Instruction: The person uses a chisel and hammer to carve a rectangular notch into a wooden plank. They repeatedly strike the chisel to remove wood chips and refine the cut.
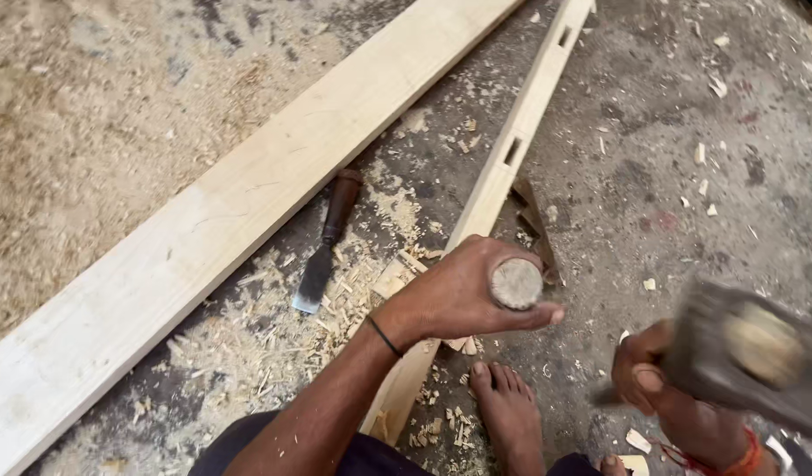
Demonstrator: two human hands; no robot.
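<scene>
- Left hand (459, 295): fingers wrapped tight around one chisel handle (515, 283), its round end showing, standing on the narrow rail (503, 172).
- Right hand (646, 379): fingers closed on one blurred mallet (748, 353).
- One loose chisel (328, 240) lies between two timbers on the floor.

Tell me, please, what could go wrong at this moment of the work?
The left hand wraps the chisel handle just under its top, so the raised hammer in the right hand might hit the fingers. The bare foot lies near the narrow plank, where a slip could cut it.
</scene>
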